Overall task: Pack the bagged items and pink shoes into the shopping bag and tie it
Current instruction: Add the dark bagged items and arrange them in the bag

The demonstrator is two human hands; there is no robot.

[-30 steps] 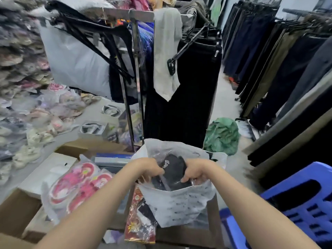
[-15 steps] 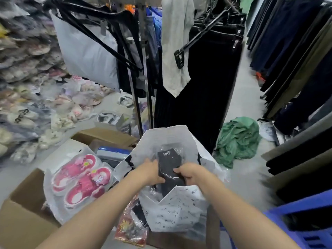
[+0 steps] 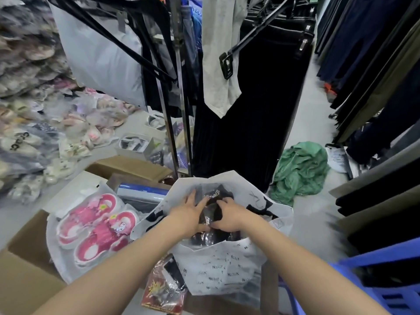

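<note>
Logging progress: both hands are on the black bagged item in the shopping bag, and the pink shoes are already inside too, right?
No. The head view shows the pink shoes outside, lying left of the shopping bag. The left hand and right hand are on the black bagged item.

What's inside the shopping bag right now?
A black item in clear wrap lies in the shopping bag, left hand and right hand on it. Anything beneath is hidden by the hands and the bag's front wall.
</note>
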